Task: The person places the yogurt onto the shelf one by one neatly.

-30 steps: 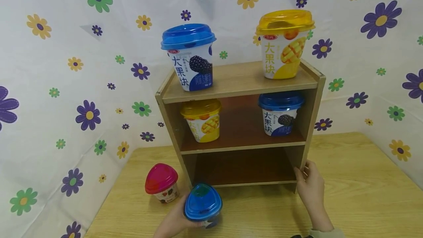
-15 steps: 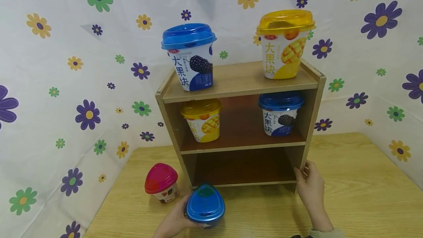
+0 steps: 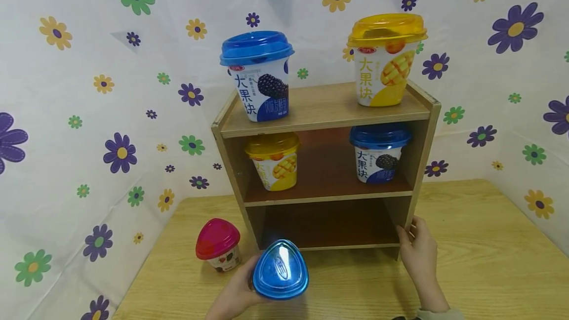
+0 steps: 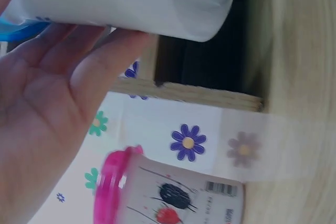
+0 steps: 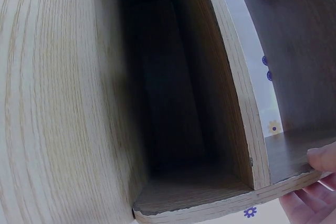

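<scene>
My left hand (image 3: pixel 236 290) grips a blue-lidded yogurt cup (image 3: pixel 281 271) in front of the shelf's lower left corner. Its triangular lid faces the head camera; in the left wrist view the cup's white side (image 4: pixel 131 3) shows blue characters. Just left of that hand, a pink-lidded yogurt cup (image 3: pixel 218 245) stands on the table. At the lower right, my right hand (image 3: pixel 419 256) holds the side panel of the wooden shelf (image 3: pixel 338 197), thumb on the inner side. The right wrist view shows that thumb and some fingers (image 5: pixel 321 158) at the panel edge.
On the shelf top stand a blue-lidded cup (image 3: pixel 262 80) at left and a yellow-lidded cup (image 3: pixel 384 63) at right. Below, on the middle board, are a yellow-lidded cup (image 3: pixel 275 164) and a blue-lidded cup (image 3: pixel 380 157). Flowered cloth (image 3: pixel 146 88) hangs behind the table (image 3: pixel 480 260).
The held blue-lidded cup has moved slightly right and up, and its lid has turned more toward the head camera. My right hand keeps its place on the shelf panel.
</scene>
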